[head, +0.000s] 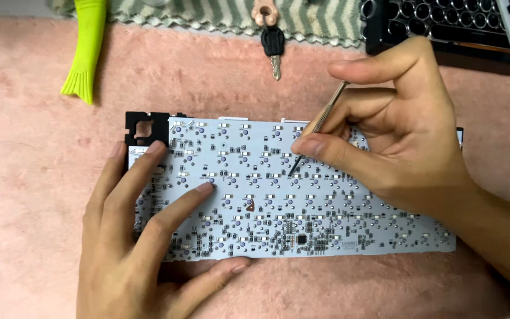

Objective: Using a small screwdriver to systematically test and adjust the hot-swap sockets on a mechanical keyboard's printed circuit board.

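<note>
Two bare hands work over a fuzzy pink cloth surface [25, 177] that fills nearly the whole head view and carries everything else. Lying flat in the middle of it is a long white rectangular circuit board [326, 230], its face dotted with rows of small dark and pale components, with a black plastic corner piece [146, 127] showing at its upper left end. Along the far edge of the cloth runs a strip of grey-green and white zigzag-patterned fabric [314, 18], and at the top right corner sits a black tray with rows of round holes [444, 18]. The left hand [131, 248] lies spread on the board's left end, fingers wide and flat: the index and middle fingertips press on the board's face, while the thumb curls against its near edge, so the hand steadies the board rather than grasping it. The right hand [408, 136] hovers over the board's upper right part, its thumb and index finger pinched narrow around a thin metal pointed tool [320, 124], the other fingers folded under. The tool slants down to the left, and its dark tip touches the board's face near the upper middle. At the top left, well apart from the board, lies a bright lime-green plastic brush [84, 50] with its fanned end pointing toward the viewer. Between brush and tray, just beyond the board, rests a small key with a black head on a pale pink ring charm [273, 44].
</note>
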